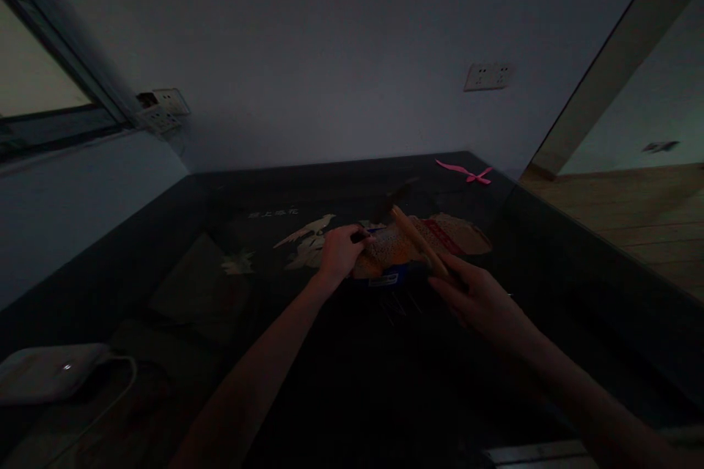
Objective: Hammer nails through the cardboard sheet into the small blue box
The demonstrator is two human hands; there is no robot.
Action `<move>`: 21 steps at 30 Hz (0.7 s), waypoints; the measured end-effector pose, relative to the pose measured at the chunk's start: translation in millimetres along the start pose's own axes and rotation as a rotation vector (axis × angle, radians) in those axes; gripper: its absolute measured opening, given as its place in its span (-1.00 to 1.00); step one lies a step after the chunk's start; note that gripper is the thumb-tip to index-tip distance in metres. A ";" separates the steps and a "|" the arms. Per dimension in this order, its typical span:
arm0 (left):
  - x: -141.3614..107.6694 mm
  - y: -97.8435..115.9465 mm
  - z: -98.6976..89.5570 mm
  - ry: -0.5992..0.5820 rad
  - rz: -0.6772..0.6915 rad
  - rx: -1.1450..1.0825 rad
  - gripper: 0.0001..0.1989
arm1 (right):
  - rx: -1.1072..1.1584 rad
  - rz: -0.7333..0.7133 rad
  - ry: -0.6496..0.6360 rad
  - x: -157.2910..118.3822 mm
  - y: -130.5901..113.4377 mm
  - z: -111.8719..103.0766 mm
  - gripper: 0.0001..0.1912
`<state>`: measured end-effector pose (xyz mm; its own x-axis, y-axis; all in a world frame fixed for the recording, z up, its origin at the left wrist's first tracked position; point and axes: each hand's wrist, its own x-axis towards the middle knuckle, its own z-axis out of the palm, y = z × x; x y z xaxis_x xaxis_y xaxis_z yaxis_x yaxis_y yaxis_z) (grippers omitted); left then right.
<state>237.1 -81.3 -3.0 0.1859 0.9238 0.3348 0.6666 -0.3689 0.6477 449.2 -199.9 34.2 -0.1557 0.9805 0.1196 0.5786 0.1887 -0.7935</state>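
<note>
My left hand (339, 255) is closed with its fingertips at the left end of a speckled orange-and-brown packet (393, 245), which has a blue, labelled front edge. The packet lies on the dark glossy table. My right hand (474, 292) grips the near end of a long tan stick, wooden in look (416, 236). The stick slants up and left across the packet; I cannot tell if they touch. Just right of the stick lies a tan, net-patterned area with a red band (443, 234). Dim light hides fine detail.
A pink ribbon (467, 173) lies at the table's far right corner. A white device with a cable (52, 372) sits at the near left. The table (335, 374) meets a wall with sockets (488, 77). Pale bird and flower pictures mark its surface.
</note>
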 end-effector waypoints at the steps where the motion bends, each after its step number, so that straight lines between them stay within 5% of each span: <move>1: 0.2 -0.2 0.3 0.002 0.005 -0.006 -0.88 | 0.072 0.018 0.026 -1.9 2.6 2.1 -0.73; 9: 1.5 4.6 -5.2 -0.004 0.036 -0.015 -0.92 | 0.370 0.158 0.178 -9.3 27.5 15.8 -0.61; 17: -0.1 7.0 -14.2 -0.045 0.067 -0.072 -0.84 | 0.398 0.143 0.168 -10.9 28.8 12.3 -0.58; 21: 0.8 20.1 -34.2 0.039 0.125 -0.002 -0.76 | 0.401 0.157 0.128 -11.5 25.1 9.8 -0.61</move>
<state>226.0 -91.4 33.7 0.2390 0.8660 0.4392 0.6385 -0.4809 0.6009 457.6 -206.9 7.0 0.0241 0.9992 0.0323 0.2268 0.0260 -0.9736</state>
